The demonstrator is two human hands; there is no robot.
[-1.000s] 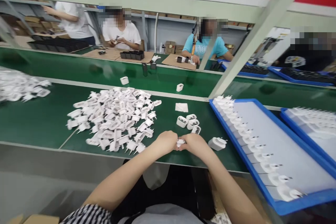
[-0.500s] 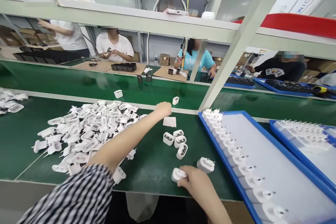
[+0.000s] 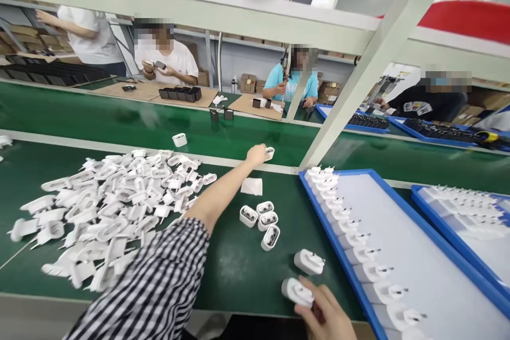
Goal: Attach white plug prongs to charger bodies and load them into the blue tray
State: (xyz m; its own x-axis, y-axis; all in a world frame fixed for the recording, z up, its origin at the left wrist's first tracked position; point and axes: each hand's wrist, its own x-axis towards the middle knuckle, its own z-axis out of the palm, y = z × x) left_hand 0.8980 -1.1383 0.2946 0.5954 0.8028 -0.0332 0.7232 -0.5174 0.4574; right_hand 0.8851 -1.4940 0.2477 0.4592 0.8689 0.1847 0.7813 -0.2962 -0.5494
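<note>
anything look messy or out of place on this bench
The white plug parts lie in a loose, sprawling pile, unlike the neat row in the blue tray. One assembled charger lies alone outside the tray.

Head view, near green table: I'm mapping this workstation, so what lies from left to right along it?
Heap of white plastic plug parts → cluster of three small white charger shells → white assembled plug adapter held in the right hand → blue-rimmed tray with a row of white adapters → second blue-rimmed tray.
</note>
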